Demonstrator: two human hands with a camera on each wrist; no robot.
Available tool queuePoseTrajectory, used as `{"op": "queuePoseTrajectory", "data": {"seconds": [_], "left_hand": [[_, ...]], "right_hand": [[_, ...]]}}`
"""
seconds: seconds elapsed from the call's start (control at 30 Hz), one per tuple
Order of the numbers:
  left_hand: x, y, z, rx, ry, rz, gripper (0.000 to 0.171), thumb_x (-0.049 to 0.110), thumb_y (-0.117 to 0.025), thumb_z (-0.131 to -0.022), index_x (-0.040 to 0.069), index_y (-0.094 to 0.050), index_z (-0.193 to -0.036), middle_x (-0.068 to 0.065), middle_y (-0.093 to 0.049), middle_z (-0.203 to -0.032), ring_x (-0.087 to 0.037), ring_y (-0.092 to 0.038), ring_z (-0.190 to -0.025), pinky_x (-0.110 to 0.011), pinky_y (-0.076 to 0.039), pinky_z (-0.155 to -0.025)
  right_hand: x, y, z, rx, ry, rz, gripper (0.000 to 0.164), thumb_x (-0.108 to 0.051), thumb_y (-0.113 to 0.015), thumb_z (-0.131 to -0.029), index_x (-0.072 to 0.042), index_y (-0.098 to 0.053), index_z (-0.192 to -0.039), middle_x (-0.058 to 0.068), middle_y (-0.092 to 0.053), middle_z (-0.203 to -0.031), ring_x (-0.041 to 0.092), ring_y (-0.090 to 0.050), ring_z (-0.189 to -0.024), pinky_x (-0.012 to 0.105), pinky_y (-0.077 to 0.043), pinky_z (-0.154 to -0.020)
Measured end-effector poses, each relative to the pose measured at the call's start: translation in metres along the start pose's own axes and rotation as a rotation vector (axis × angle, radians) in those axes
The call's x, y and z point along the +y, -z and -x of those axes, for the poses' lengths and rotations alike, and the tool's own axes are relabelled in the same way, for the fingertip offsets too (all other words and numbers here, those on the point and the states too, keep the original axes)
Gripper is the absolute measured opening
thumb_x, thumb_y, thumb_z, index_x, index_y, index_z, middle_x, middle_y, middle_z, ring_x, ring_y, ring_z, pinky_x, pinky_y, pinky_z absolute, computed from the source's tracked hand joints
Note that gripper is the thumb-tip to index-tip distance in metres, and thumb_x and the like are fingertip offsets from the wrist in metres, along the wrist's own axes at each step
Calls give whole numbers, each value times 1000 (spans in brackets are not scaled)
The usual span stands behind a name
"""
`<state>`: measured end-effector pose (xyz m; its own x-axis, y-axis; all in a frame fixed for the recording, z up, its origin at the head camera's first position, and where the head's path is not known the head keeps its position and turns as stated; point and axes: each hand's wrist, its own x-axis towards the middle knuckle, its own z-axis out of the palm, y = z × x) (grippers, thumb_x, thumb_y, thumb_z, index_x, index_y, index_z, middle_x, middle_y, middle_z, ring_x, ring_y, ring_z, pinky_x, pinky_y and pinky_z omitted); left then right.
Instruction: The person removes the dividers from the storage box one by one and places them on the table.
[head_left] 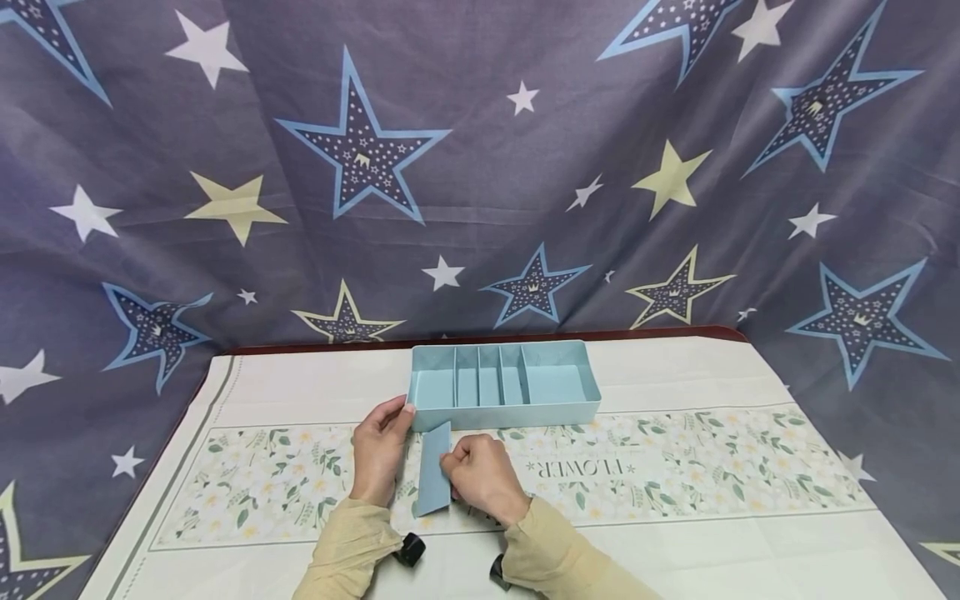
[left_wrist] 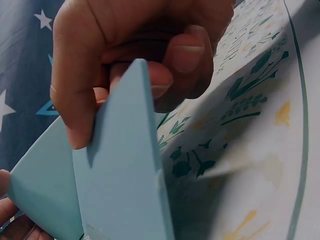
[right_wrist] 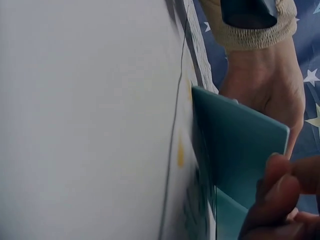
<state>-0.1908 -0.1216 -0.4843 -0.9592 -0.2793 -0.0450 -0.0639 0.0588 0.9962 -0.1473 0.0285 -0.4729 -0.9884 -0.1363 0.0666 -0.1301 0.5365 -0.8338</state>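
Note:
A light blue divided storage box sits on the table, its inside split by several thin partitions. My left hand holds its near left corner, the thumb at the rim. In the left wrist view, only the fingertips of this hand show beside the box. In front of the box, my right hand pinches a flat light blue divider panel by its edge, between thumb and fingers. The panel stands upright in the right wrist view, partly hiding the left hand.
A white tablecloth with a printed flower band covers the table, whose dark red edge shows at the back. Behind hangs a dark curtain with stars. Black straps circle both wrists over beige sleeves.

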Motion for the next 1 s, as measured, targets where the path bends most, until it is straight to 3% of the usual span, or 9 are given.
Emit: {"op": "queuePoseTrajectory", "data": {"seconds": [0.47,1.0], "left_hand": [[4,3,1,-38,17,11,32,24,-60,-86,9,-57,-115,-11,-59,-113,-12,-54,-97,-35,-46,-89],[0,2,-1,-22,-13,4,30,22,-60,-86,8,-58,-113,-12,-59,-111,-14,-54,-97,-37,-47,-89]], "right_hand": [[11,8,-2,-99,-43,58,32,-19,-54,-84,-17,-53,-51,-5,-50,-37,13,-46,-32,27,-38,-30],[14,11,0,-157,-76,45,38,-14,-51,-86,-15,-50,-48,-1,-51,-38,17,-46,-31,31,-41,-31]]}}
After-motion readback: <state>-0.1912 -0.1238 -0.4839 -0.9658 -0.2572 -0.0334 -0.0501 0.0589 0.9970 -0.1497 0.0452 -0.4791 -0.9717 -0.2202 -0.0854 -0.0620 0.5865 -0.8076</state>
